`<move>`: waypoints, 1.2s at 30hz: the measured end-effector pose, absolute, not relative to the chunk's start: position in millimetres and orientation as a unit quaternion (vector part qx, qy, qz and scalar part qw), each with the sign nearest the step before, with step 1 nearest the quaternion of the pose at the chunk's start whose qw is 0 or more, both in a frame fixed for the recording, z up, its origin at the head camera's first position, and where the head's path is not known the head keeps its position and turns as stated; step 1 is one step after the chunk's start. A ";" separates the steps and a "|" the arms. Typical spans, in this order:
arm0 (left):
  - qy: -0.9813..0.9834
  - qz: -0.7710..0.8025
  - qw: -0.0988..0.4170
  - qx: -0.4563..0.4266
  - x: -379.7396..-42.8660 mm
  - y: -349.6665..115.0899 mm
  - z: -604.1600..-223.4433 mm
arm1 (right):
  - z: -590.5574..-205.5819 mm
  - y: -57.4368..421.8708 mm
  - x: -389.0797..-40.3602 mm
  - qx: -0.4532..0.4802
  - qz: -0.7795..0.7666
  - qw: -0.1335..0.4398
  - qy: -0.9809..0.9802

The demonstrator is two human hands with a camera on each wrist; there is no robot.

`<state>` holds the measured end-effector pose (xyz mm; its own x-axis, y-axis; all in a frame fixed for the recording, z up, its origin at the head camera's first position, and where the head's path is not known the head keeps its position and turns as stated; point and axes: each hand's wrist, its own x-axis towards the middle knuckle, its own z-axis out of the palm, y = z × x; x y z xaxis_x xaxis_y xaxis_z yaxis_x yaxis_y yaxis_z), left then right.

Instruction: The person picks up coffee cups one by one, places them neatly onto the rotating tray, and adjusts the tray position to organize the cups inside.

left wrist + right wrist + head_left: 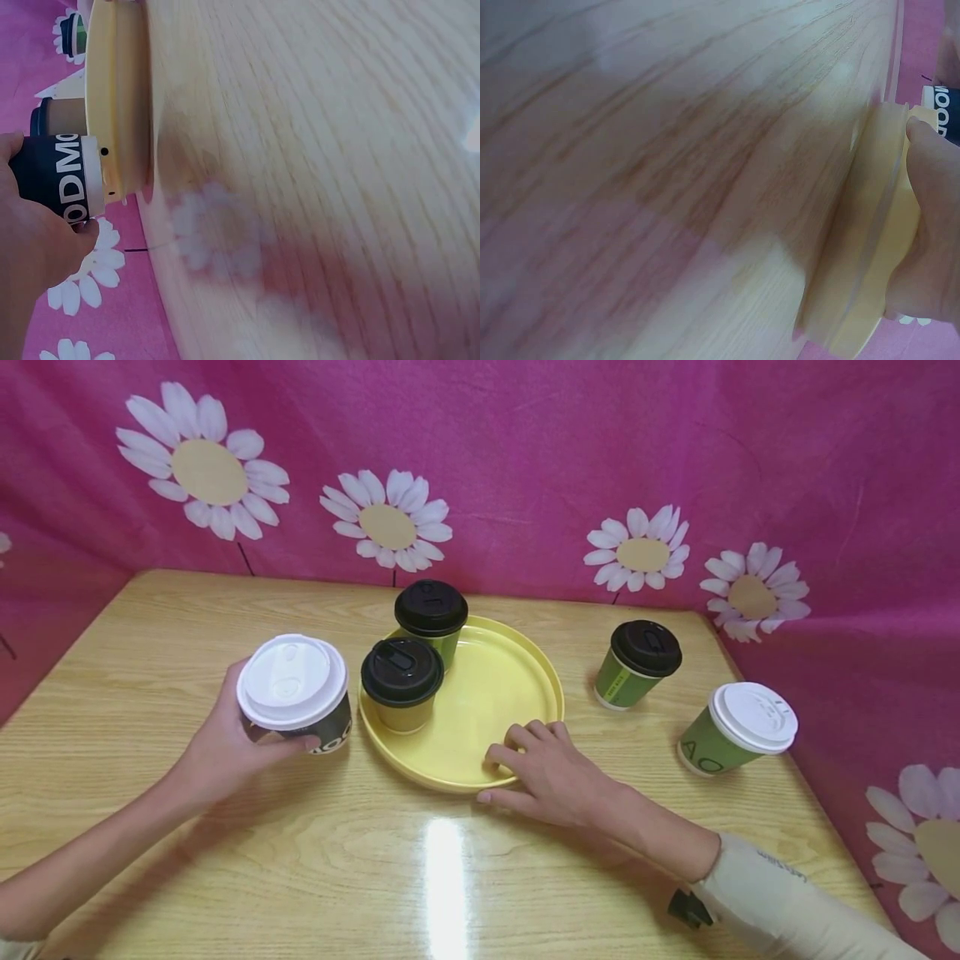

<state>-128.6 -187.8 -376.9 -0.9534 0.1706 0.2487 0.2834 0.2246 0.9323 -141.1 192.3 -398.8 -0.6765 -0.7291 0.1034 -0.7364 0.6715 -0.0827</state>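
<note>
I count five cups (621, 685): three green, one tan and one black. I count five lids (288, 678): three black and two white. I see one tray (491, 693), one table (352, 868) and, on the pink cloth (517, 452), five flowers (386, 527) plus a sliver of a sixth at the far left.

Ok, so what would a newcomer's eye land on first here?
Most likely the vivid pink cloth behind the table, printed with big white daisies. Then the yellow tray mid-table, two black-lidded cups on its left side, and the white-lidded cup gripped by the person's left hand, just left of the tray.
</note>
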 end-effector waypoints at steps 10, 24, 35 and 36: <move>-0.783 -0.596 0.049 -0.171 -120.2 -181.9 -370.2 | -399.9 192.8 -140.5 0.401 0.059 0.034 -0.914; -0.767 -0.611 0.031 -0.194 -112.8 -165.1 -361.3 | -400.1 192.2 -139.9 0.402 0.060 0.041 -0.913; -0.765 -0.611 0.013 -0.206 -108.6 -152.8 -355.9 | -399.6 190.9 -138.4 0.397 0.062 0.036 -0.915; -0.765 -0.610 0.010 -0.206 -108.3 -151.9 -355.9 | -399.1 190.6 -138.1 0.396 0.063 0.035 -0.915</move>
<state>-108.3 -151.9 -355.9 -0.9151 0.3023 0.2670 0.3276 0.1707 0.9293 -138.1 190.6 -399.1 -0.6835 -0.7210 0.1140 -0.7298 0.6779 -0.0884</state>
